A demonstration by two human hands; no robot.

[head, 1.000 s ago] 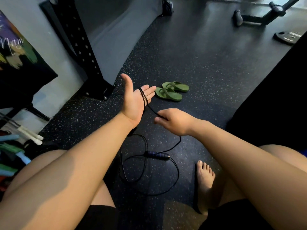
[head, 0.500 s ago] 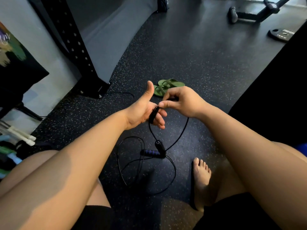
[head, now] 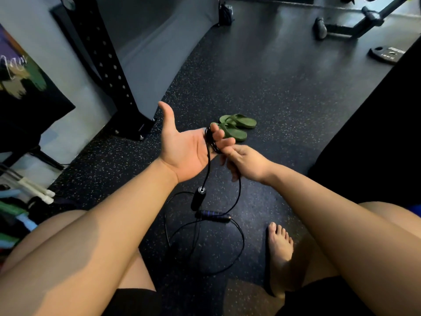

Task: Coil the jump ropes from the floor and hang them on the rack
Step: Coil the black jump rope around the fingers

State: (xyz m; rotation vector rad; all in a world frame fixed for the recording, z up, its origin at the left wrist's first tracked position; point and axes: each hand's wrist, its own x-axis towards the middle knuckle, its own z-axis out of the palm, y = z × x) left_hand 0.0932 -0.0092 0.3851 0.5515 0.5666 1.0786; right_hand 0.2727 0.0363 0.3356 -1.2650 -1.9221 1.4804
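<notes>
Holding our left hand [head: 184, 151] palm-up, thumb spread, we note black jump rope [head: 210, 142] coils wrapped around its fingers. Our right hand [head: 245, 163] is closed, pinching the cord beside those coils. One handle [head: 197, 199] dangles below; the other handle [head: 214, 217] lies on the floor [head: 273, 87] among loose loops.

Gym: speckled rubber floor [head: 262, 71], black perforated rack upright [head: 107, 65], weight plate [head: 387, 54] lying flat, machine base [head: 346, 26] at back, bands [head: 16, 215] piled left.
</notes>
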